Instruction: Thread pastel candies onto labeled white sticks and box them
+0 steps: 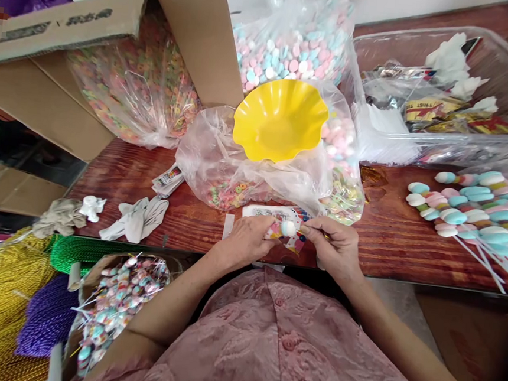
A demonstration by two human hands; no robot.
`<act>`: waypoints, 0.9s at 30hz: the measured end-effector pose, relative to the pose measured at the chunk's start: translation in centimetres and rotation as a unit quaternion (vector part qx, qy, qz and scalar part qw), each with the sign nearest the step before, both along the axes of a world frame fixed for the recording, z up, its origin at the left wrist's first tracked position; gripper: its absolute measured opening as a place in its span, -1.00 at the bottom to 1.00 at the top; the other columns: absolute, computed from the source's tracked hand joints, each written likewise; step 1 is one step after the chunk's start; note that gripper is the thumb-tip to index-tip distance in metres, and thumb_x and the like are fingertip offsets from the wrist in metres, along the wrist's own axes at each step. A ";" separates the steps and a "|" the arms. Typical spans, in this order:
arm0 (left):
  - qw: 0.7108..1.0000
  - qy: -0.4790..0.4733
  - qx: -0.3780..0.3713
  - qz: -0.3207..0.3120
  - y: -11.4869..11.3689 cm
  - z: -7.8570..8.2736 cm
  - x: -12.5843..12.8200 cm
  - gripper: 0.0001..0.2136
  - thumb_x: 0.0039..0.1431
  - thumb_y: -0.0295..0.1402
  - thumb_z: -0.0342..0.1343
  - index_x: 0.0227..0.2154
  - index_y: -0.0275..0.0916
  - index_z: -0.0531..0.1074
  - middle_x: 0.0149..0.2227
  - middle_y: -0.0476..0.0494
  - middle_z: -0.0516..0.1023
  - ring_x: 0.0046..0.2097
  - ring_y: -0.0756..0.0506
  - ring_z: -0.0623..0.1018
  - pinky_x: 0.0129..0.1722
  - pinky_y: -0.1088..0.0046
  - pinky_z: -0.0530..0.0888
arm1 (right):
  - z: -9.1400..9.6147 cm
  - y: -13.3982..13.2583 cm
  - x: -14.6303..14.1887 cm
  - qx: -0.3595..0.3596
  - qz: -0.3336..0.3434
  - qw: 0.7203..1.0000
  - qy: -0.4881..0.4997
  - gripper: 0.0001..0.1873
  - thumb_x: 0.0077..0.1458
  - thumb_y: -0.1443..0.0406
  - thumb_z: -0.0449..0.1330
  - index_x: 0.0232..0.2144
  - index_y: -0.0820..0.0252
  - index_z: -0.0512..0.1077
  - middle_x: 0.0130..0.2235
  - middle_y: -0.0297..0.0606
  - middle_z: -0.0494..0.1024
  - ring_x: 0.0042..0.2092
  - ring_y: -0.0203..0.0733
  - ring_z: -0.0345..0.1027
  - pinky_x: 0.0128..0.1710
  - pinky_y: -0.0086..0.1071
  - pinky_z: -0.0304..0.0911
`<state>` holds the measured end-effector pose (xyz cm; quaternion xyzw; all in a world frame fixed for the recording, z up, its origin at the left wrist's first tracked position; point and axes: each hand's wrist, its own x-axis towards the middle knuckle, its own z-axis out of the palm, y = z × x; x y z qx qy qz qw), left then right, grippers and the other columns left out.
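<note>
My left hand (247, 237) and my right hand (333, 245) meet at the near edge of the wooden table (387, 238). Both pinch a small candy skewer (287, 229) with a white marshmallow piece at its tip, over a printed wrapper (278, 214). Just beyond them lies a clear bag of ring-shaped sweets (236, 192) with a yellow scalloped bowl (280, 119) resting on top.
Finished marshmallow skewers (470, 203) lie at the right. A clear tub (504, 70) holds wrappers behind them. A bag of pastel marshmallows (293, 46) and a cardboard box (94, 28) with sweets stand at the back. Wrapped lollipops (115, 303) and coloured cord bundles (8, 305) sit lower left.
</note>
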<state>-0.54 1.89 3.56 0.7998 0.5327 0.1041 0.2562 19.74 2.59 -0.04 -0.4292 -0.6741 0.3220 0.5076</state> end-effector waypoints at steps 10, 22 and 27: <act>0.997 -0.078 -0.022 -0.013 -0.3 -0.3 0.2 -0.72 0.16 -0.11 0.22 -0.36 -0.23 0.36 -0.35 -0.04 0.51 -0.30 -0.08 0.46 -0.30 0.43 0.30 | 0.8 0.5 0.3 0.125 0.028 0.989 -0.073 -0.88 0.13 0.39 0.22 -0.38 0.09 0.53 -0.47 -0.35 0.54 -0.44 -0.27 0.38 -0.39 -0.37 0.26; 0.999 -0.029 -0.007 0.035 -0.1 -1.3 0.4 -0.84 0.11 -0.28 0.19 -0.40 -0.22 0.33 -0.40 -0.04 0.47 -0.38 -0.05 0.39 -0.38 0.43 0.24 | 1.4 0.3 0.1 0.063 0.121 0.984 -0.114 -0.82 0.15 0.39 0.18 -0.50 0.15 0.44 -0.53 -0.38 0.48 -0.47 -0.33 0.33 -0.42 -0.43 0.17; 0.996 -0.068 -0.051 0.007 -0.4 -1.5 1.8 -0.82 0.12 -0.25 0.19 -0.35 -0.24 0.37 -0.36 -0.08 0.49 -0.31 -0.09 0.44 -0.29 0.39 0.32 | 0.5 0.6 -1.1 0.055 0.131 0.978 -0.149 -0.80 0.08 0.44 0.10 -0.52 0.16 0.43 -0.52 -0.33 0.48 -0.45 -0.29 0.32 -0.39 -0.40 0.17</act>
